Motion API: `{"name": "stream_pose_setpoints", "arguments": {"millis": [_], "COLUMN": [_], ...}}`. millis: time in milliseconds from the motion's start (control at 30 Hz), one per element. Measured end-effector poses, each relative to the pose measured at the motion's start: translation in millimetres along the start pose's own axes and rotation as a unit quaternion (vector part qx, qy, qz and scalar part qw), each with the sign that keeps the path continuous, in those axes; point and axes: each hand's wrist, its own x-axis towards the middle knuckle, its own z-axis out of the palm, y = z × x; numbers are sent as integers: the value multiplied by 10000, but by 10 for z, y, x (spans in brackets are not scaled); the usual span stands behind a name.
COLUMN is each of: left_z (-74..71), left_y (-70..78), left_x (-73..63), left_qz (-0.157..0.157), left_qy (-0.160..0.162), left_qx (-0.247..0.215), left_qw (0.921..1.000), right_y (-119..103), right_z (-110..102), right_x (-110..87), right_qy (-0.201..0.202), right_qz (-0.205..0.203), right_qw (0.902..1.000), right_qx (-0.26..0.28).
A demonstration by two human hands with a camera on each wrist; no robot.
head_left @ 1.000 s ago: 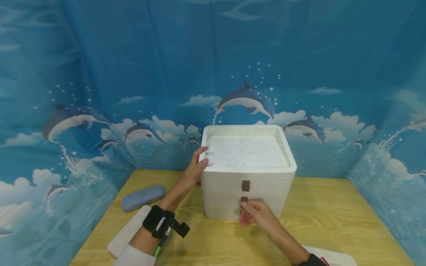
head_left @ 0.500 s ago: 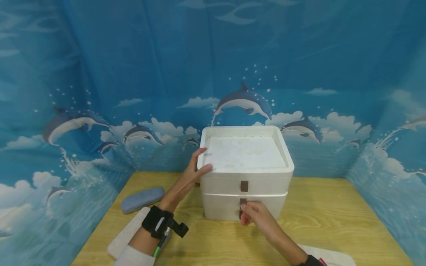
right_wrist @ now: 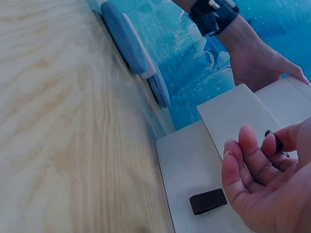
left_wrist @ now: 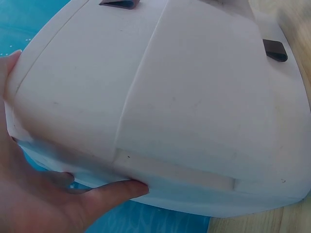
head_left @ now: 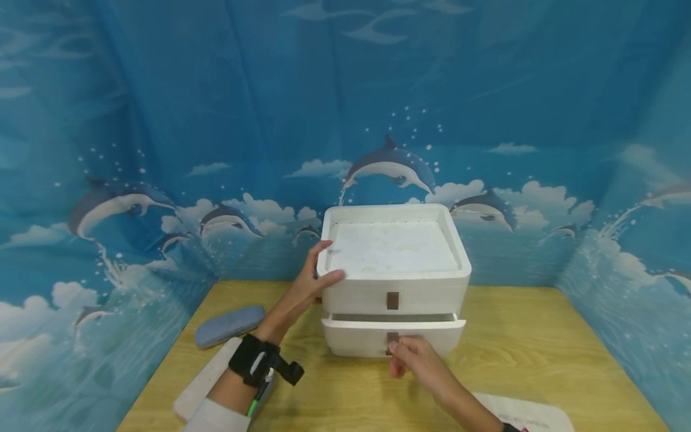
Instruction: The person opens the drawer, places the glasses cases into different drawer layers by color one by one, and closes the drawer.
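A white drawer unit [head_left: 396, 243] with a shallow recessed top stands on the table. Brown pull tabs mark its drawers. My right hand [head_left: 423, 363] pinches the tab [head_left: 392, 339] of the middle drawer [head_left: 356, 339], which sticks out a little with a dark gap above it. In the right wrist view, the bottom drawer's tab [right_wrist: 208, 201] hangs free; the head view hides that drawer. My left hand [head_left: 302, 288] rests on the unit's upper left edge, thumb and fingers extended over the rim. The upper drawer's tab [head_left: 393, 300] is untouched, and that drawer is pushed in.
On the wooden table [head_left: 518, 354], a blue-grey oblong case [head_left: 229, 326] lies at the left. Beside it is a white flat piece [head_left: 207, 378], partly under my left arm. Another white flat piece [head_left: 531, 414] lies near the front right. A blue dolphin curtain [head_left: 259, 120] hangs behind.
My right hand has drawn the middle drawer toward me, from flush to partly out. My left hand stays on the rim, its thumb now reaching farther over the front corner.
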Motion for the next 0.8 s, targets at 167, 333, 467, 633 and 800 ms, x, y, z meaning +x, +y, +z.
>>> {"name": "stream_pose_setpoints", "arguments": {"millis": [167,333,467,633,800], "left_z": [-1,-5,-12,-20,-30], "left_y": [9,0,-11,-22,-44], "left_x": [12,2,-2,8,17], "left_qz": [-10,31,68,76,96], "left_qy": [52,26,5,-48,-47], "left_qx": [81,48,14,45,99], "left_qw": [10000,10000,10000,9999,9999], "right_y": [-5,-6,-7,-4,14], "right_z": [17,26,27,15,8], "right_x": [-82,-160,-204,-255,-296], "right_qy": [-77,-260,-373,-522,-748], "right_qz": [-145,-232,-236,-223,-399], "right_qw": [9999,9994,9989,9983,9963], "right_qx": [-29,-64,-143,-102,-135]}}
